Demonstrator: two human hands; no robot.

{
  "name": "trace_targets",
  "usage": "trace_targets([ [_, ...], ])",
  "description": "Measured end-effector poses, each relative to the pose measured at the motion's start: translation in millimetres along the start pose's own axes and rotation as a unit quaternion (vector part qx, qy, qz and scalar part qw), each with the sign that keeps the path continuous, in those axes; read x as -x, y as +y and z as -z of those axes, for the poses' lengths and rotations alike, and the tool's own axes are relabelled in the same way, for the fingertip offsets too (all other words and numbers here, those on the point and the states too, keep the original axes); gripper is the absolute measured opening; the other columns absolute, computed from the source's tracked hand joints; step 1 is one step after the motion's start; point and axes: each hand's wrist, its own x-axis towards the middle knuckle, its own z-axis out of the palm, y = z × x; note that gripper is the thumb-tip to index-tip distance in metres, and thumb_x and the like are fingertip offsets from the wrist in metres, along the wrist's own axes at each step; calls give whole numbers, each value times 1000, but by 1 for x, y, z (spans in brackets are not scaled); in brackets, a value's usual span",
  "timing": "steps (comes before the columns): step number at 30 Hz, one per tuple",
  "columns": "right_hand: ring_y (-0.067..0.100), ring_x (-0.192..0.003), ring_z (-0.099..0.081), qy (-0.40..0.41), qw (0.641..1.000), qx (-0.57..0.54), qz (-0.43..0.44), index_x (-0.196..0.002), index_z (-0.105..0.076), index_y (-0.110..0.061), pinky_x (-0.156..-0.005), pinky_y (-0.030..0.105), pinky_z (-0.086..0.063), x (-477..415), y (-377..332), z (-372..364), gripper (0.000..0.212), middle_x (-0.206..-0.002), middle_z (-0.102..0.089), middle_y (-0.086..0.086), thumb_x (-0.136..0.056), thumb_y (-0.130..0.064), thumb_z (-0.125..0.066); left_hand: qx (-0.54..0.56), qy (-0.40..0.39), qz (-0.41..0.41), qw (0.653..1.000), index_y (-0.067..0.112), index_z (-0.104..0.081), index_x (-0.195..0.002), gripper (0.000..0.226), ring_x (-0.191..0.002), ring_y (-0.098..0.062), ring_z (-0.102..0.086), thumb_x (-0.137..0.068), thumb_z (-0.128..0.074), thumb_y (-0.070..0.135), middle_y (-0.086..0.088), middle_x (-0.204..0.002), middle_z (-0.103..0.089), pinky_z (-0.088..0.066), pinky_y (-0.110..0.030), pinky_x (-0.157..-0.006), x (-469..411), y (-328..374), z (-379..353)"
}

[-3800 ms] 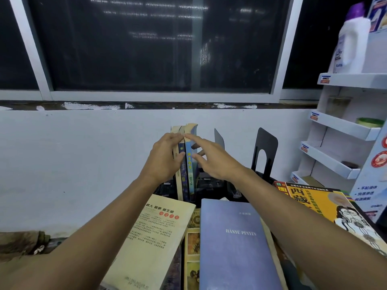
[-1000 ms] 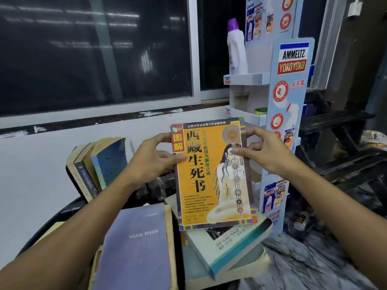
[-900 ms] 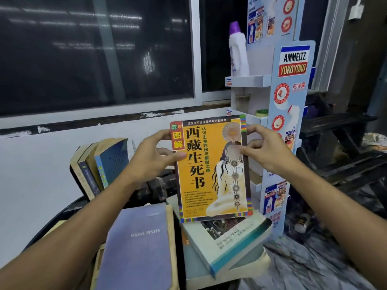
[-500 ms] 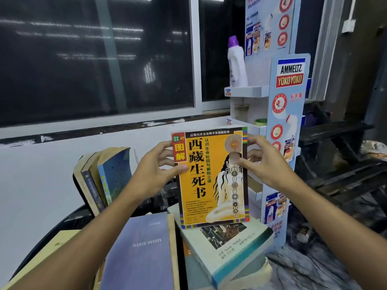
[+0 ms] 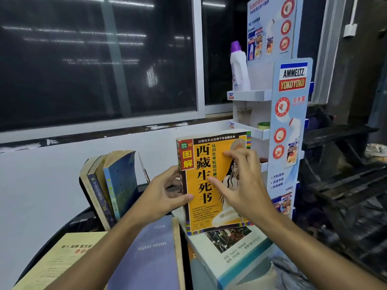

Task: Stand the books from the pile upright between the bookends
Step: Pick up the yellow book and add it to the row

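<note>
Gripping the orange book (image 5: pixel 204 214) by its spine edge, your left hand (image 5: pixel 165 195) had the thumb across the front cover and the other fingers curled round behind. Your right hand (image 5: pixel 243 185) lay on the cover with its fingers spread and nearly straight, pressing the front and closed round nothing.

You held the book upright, cover toward you, right of centre. Its lower edge was over the white book (image 5: pixel 234 252) on top of the near right pile; whether the two touched could not be told.

Left of your hands, three upright books (image 5: pixel 111 185) stood close together by the wall, tilted with their tops to the left, and the rightmost one had its pages fanned a little. A thin bookend (image 5: pixel 144 170) showed just right of them, apart from the orange book.

Near you, a blue book (image 5: pixel 150 254) lay flat beside the white one. A cream book (image 5: pixel 62 260) lay flat further left.

At the far right stood a rack (image 5: pixel 291 122), with a bottle (image 5: pixel 239 68) on its top shelf.
</note>
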Motion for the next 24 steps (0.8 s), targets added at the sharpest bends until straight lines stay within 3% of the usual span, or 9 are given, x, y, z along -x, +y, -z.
trace_targets([
  [6,12,-132,-34,-6,999,5,-37,-143,-32,-28,-103,39,-49,3,-33,-3,94,-134,-27,-9,-71,-76,-66,13,-27,-4,1000,38,-35,-150,83,-126,-19,-61,-86,-77,6,6,-136,-65,-58,-42,-93,16,-7,-7],
  [10,13,-135,-31,1,997,45,-60,-147,-25,-26,-106,43,-47,2,-51,-1,112,-138,-25,-6,-62,-87,-62,4,-17,-24,1000,39,-37,-150,84,-130,-7,-55,-85,-78,6,19,-140,-58,-60,-33,-87,29,-2,-16],
  [13,14,-138,-28,-7,996,43,-74,-148,-21,-25,-108,42,-44,1,-59,2,116,-142,-24,-4,-60,-84,-68,-22,-5,-34,999,35,-41,-149,80,-126,-7,-57,-84,-81,10,17,-136,-60,-60,-28,-83,37,-1,-23],
  [15,13,-138,-31,-21,997,24,-77,-149,-21,-25,-108,39,-43,2,-61,8,115,-143,-25,-3,-62,-79,-73,-23,-3,-45,999,34,-42,-149,80,-120,-11,-62,-83,-82,11,12,-131,-62,-61,-28,-80,43,2,-29],
  [19,1,-129,-37,-62,995,-31,-72,-149,-24,-29,-104,29,-42,6,-59,27,104,-138,-30,-9,-68,-67,-76,-39,2,-66,997,41,-39,-149,88,-120,-5,-55,-78,-86,19,26,-132,-55,-61,-27,-79,50,8,-42],
  [24,-4,-128,-44,-104,991,-61,-65,-147,-33,-33,-100,26,-49,14,-55,58,86,-138,-37,-15,-77,-56,-77,-35,-23,-62,997,45,-30,-153,99,-117,-6,-54,-76,-88,20,26,-130,-50,-61,-27,-82,53,12,-62],
])
